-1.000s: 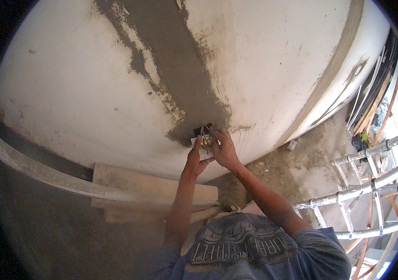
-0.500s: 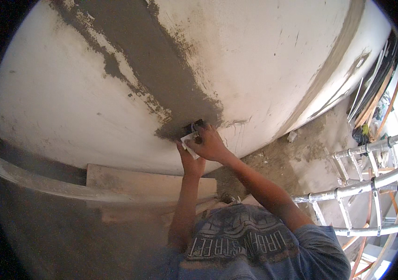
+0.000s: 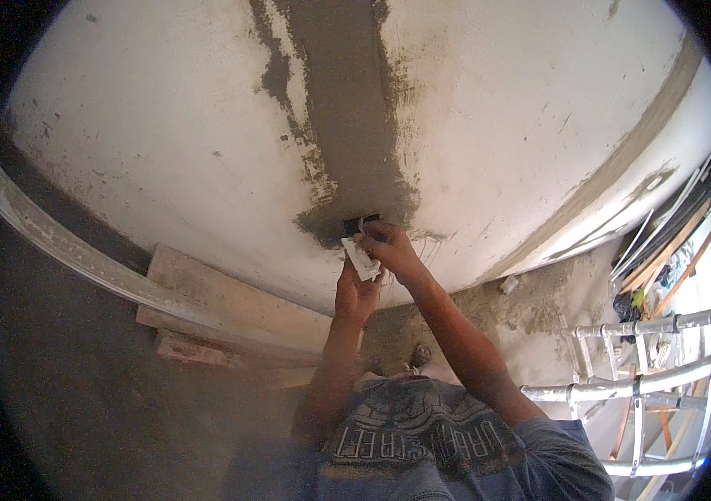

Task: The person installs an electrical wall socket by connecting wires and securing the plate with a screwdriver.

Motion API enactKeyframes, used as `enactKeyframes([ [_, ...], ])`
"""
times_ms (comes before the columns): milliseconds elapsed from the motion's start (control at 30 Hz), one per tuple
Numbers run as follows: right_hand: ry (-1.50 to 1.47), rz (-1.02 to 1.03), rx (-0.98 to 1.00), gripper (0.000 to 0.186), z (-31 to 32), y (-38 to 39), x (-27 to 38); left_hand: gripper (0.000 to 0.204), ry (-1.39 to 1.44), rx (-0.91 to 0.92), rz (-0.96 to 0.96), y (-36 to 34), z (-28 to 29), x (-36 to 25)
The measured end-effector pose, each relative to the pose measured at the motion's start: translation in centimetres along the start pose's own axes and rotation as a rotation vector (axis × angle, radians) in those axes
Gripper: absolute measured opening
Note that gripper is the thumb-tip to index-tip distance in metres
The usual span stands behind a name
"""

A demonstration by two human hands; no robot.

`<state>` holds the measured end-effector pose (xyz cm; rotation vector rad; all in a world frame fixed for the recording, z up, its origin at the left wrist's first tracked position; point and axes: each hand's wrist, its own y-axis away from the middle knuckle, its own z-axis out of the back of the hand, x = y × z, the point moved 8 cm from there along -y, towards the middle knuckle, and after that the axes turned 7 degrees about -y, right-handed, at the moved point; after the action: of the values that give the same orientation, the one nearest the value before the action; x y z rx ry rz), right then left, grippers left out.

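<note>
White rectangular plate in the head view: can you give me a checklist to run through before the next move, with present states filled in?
1. Left hand supports the white rectangular plate from below: ok.
2. Right hand is near the plate's upper end: ok; what its fingertips grip, cannot tell.
3. Plate lies flush over the dark rectangular opening in the white plastered wall: not ok, it is held away from it.
4. Thin pale wire is visible at the opening: ok.
5. Wire connections are firm: cannot tell, hidden.
6. Wire is without power: cannot tell.
</note>
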<state>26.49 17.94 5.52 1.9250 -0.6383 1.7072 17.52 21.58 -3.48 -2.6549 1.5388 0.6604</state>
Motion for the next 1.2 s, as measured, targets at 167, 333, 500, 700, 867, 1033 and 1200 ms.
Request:
enactKeyframes([
  [167,-0.255,-0.133,0.05,0.032,0.5,-0.6,-1.9,0.041,-0.392,-0.038,0.052,0.7,0.1,-1.3],
  [333,-0.219,0.086,0.384,0.034,0.4,-2.7,-5.4,0.053,-1.215,-0.231,-0.511,1.9,-3.7,-5.8],
  [500,-0.937,-0.282,0.5,0.038,-1.8,-1.3,-4.7,0.057,-1.328,-0.249,-0.653,3.0,-5.5,-6.2],
  [700,-0.96,-0.278,0.531,0.04,-1.5,-1.3,-4.4,0.053,-1.439,-0.152,-0.693,3.7,-6.7,-6.2],
  [867,-0.732,-0.254,0.531,0.04,-1.3,-1.2,-3.6,0.054,-0.87,-0.039,-0.318,2.1,-1.5,-6.8],
  [1033,-0.167,0.012,0.423,0.039,0.5,-3.2,-4.4,0.06,-0.539,0.015,-0.035,0.4,0.8,-5.7],
  [1200,-0.401,-0.229,0.326,0.039,0.2,-1.6,-2.1,0.049,-0.859,0.133,0.04,-0.3,-1.1,-5.5],
])
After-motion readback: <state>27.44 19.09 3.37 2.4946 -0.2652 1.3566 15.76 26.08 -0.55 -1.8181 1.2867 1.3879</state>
